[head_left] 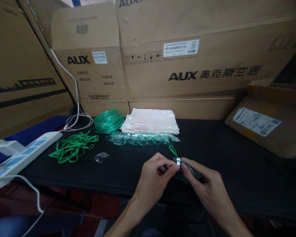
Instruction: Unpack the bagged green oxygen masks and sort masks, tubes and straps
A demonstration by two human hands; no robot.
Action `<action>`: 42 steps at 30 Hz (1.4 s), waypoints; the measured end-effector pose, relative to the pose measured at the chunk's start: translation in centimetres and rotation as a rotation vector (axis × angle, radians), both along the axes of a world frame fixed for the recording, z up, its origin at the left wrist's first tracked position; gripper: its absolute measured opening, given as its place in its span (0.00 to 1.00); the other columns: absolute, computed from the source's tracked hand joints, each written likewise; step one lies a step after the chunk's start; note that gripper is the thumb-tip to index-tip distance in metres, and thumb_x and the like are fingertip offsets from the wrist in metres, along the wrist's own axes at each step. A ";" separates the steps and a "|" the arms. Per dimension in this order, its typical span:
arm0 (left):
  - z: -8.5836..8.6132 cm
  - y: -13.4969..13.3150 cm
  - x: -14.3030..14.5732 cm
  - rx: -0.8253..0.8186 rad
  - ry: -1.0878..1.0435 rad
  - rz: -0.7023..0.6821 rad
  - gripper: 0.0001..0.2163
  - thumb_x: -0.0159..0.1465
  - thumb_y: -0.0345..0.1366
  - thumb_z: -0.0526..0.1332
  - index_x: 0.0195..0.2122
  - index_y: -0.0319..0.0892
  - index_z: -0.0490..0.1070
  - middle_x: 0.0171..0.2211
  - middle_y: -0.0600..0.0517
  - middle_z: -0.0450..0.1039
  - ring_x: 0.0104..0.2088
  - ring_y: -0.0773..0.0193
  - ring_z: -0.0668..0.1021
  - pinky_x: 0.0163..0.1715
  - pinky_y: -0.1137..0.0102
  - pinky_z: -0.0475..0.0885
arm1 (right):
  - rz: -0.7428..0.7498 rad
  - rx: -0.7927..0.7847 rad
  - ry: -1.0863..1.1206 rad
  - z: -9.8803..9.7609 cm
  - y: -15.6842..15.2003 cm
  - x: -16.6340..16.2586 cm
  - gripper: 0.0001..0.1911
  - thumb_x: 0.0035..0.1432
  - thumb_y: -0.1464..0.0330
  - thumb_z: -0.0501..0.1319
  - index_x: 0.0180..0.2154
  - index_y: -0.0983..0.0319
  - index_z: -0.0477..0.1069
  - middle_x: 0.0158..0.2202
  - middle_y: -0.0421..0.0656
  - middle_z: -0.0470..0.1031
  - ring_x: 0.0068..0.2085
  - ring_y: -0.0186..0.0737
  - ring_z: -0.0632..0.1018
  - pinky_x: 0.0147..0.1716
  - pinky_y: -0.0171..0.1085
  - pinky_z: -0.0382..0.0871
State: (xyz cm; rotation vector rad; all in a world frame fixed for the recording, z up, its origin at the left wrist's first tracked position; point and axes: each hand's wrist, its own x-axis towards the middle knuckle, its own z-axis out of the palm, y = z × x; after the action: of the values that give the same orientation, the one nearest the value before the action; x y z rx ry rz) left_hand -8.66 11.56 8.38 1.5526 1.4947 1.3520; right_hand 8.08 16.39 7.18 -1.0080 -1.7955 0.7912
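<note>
Near the table's front edge, my left hand [151, 174] and my right hand [209, 182] meet around a clear green plastic mask [193, 171]. The thumb and finger of my left hand pinch beside a small silvery metal strip [178, 161] on it. My right fingers close on the mask's other side and hide much of it. A green elastic loop [173, 150] sticks up above the strip. Beyond my hands lies a row of nested clear green masks [143, 139]. To the left are a tangle of green elastic straps [74, 146] and several small clear or metallic pieces [101, 157].
A coil of green tubing [108, 121] and a stack of white plastic bags [151, 120] sit at the back of the black table [239, 158]. A power strip [27, 158] with white cables lies at left. Large cardboard boxes [148, 79] stand behind; a smaller carton [283, 121] is at right.
</note>
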 end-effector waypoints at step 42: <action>0.0 0.5 -0.9 0.075 0.080 -0.164 0.14 0.66 0.38 0.67 0.52 0.52 0.76 0.52 0.53 0.78 0.53 0.59 0.79 0.55 0.66 0.73 | 0.386 -0.311 0.194 1.9 0.7 1.2 0.13 0.66 0.56 0.63 0.42 0.59 0.73 0.39 0.39 0.74 0.39 0.37 0.73 0.37 0.34 0.66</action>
State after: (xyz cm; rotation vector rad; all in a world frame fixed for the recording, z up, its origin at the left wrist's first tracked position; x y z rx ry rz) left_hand -9.60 12.09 8.42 1.7545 1.3435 1.2776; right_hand 9.29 17.08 9.05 -0.7496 -1.7517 1.3924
